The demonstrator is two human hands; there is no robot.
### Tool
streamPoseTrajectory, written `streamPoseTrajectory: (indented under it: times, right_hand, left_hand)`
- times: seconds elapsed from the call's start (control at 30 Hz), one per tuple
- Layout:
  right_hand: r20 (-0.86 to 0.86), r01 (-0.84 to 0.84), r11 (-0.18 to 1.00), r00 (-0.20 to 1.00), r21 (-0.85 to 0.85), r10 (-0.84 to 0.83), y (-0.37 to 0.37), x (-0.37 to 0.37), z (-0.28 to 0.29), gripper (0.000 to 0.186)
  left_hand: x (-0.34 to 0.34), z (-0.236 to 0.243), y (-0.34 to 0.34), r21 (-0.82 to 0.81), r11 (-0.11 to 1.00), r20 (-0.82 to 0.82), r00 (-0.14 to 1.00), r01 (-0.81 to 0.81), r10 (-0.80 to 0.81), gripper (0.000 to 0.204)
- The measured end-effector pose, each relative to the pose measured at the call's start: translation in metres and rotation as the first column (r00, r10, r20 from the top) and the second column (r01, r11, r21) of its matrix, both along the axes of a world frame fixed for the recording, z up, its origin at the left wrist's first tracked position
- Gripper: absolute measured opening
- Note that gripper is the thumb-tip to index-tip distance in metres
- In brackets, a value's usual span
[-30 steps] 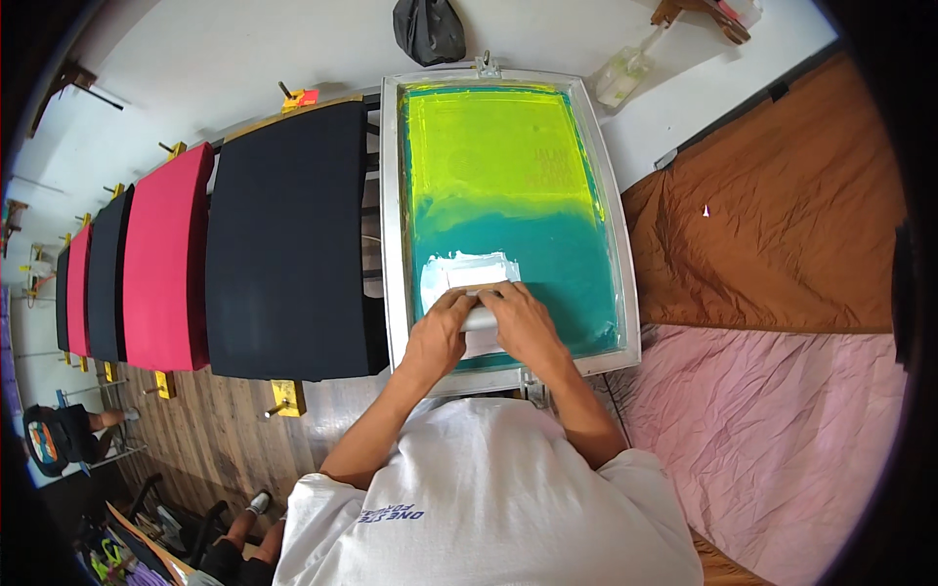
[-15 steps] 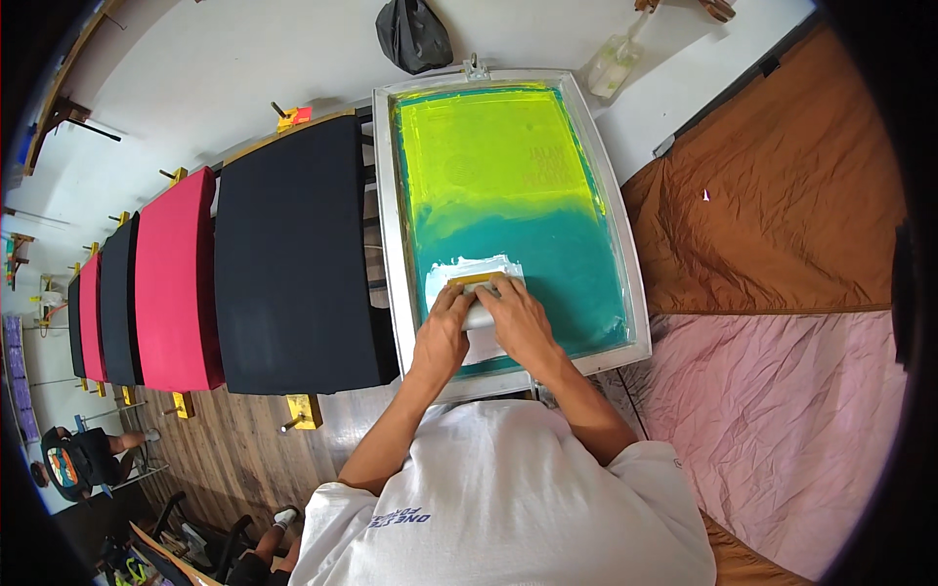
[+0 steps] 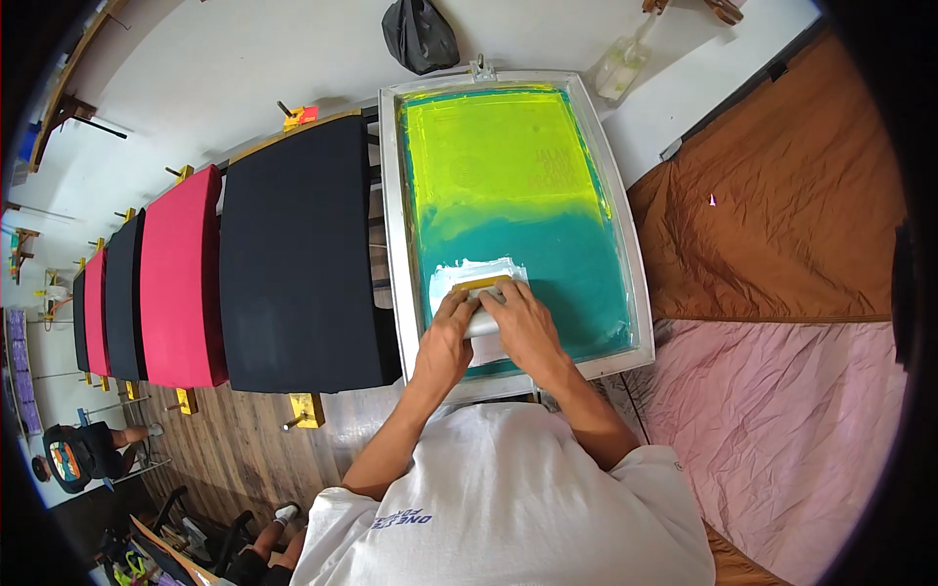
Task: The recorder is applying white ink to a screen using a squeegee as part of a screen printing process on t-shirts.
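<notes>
In front of me lies a screen-printing frame (image 3: 393, 234) with a pale metal rim. Its mesh is stained yellow-green over the far half and teal over the near half. Both hands grip a squeegee (image 3: 483, 283) with a yellow blade edge and a light handle, near the frame's close end. My left hand (image 3: 446, 337) wraps the handle's left part, and my right hand (image 3: 524, 327) wraps the right part, their fingertips close together. White ink (image 3: 449, 274) spreads around the squeegee on the mesh. My palms hide most of the handle.
To the left runs a row of boards covered in black fabric (image 3: 293, 264) and pink fabric (image 3: 183, 283), with yellow brackets (image 3: 307, 410). A black bag (image 3: 420, 37) hangs beyond the frame. Brown sheeting (image 3: 772, 195) and pink sheeting (image 3: 772, 420) lie right. People (image 3: 76, 459) are at lower left.
The whole view has shifted slightly. My hands and the squeegee keep nearly the same place on the mesh, with the white ink looking much the same.
</notes>
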State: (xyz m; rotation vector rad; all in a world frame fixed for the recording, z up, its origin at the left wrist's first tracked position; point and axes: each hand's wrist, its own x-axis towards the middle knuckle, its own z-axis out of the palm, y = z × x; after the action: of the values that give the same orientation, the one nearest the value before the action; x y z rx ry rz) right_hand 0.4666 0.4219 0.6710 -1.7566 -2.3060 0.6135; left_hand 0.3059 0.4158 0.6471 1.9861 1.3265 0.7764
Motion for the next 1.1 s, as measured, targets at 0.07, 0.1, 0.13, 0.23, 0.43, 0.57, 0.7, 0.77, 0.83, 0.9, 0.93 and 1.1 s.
streamPoseTrajectory:
  times: [0.07, 0.1, 0.13, 0.23, 0.43, 0.57, 0.7, 0.77, 0.83, 0.9, 0.93, 1.1]
  right_hand:
    - [-0.011, 0.033, 0.997, 0.999, 0.072, -0.033, -0.003, 0.001, -0.003, 0.035]
    - [-0.029, 0.003, 0.998, 1.000, 0.059, -0.001, -0.003, 0.005, -0.004, 0.029]
    - [-0.047, -0.027, 0.998, 0.998, 0.048, 0.030, -0.003, 0.007, -0.004, 0.024]
    - [-0.042, -0.005, 0.994, 0.999, 0.107, 0.009, -0.007, 0.004, -0.004, 0.026]
    - [-0.079, -0.017, 0.999, 0.997, 0.038, 0.020, -0.013, 0.006, -0.003, 0.033]
    - [-0.075, 0.009, 1.000, 0.997, 0.002, -0.009, -0.019, 0.004, -0.004, 0.038]
    - [-0.072, 0.019, 0.999, 0.997, 0.031, -0.017, -0.021, 0.002, 0.005, 0.038]
    - [-0.058, 0.006, 0.998, 0.998, 0.059, -0.003, -0.026, 0.003, -0.004, 0.033]
    - [-0.042, -0.012, 0.996, 0.999, 0.086, 0.016, -0.030, 0.008, -0.007, 0.028]
    - [-0.047, -0.044, 0.999, 0.998, -0.019, 0.043, -0.026, 0.009, 0.003, 0.031]
    - [-0.047, -0.042, 0.999, 0.998, -0.019, 0.041, -0.028, 0.006, -0.001, 0.031]
    - [-0.025, -0.028, 1.000, 0.999, 0.008, 0.029, -0.032, 0.006, -0.002, 0.029]
  left_hand:
    - [0.000, -0.006, 0.000, -0.027, 1.000, -0.006, 1.000, 0.013, -0.014, 0.056]
    - [0.000, -0.004, -0.002, -0.138, 0.990, 0.023, 1.000, 0.020, -0.017, 0.057]
    - [0.001, 0.000, -0.003, -0.247, 0.969, 0.053, 0.998, 0.030, -0.017, 0.058]
    - [0.002, 0.003, -0.005, -0.169, 0.986, 0.037, 0.999, 0.003, 0.003, 0.058]
    - [0.002, 0.005, -0.010, -0.198, 0.980, 0.067, 0.998, 0.010, 0.003, 0.058]
    - [0.002, 0.003, -0.016, -0.164, 0.986, 0.039, 0.999, 0.012, -0.005, 0.059]
    - [0.001, 0.003, -0.020, -0.161, 0.987, 0.055, 0.998, 0.013, -0.004, 0.061]
    - [0.001, 0.003, -0.021, -0.155, 0.988, 0.010, 1.000, 0.015, -0.014, 0.058]
    - [0.003, 0.010, -0.026, -0.231, 0.973, 0.033, 0.999, 0.021, -0.014, 0.059]
    - [0.001, 0.012, -0.027, -0.303, 0.953, 0.055, 0.998, 0.034, -0.018, 0.060]
    - [0.000, 0.011, -0.026, -0.214, 0.976, 0.024, 0.999, 0.031, -0.026, 0.061]
    - [-0.001, 0.006, -0.029, -0.207, 0.977, 0.050, 0.998, 0.053, -0.043, 0.062]
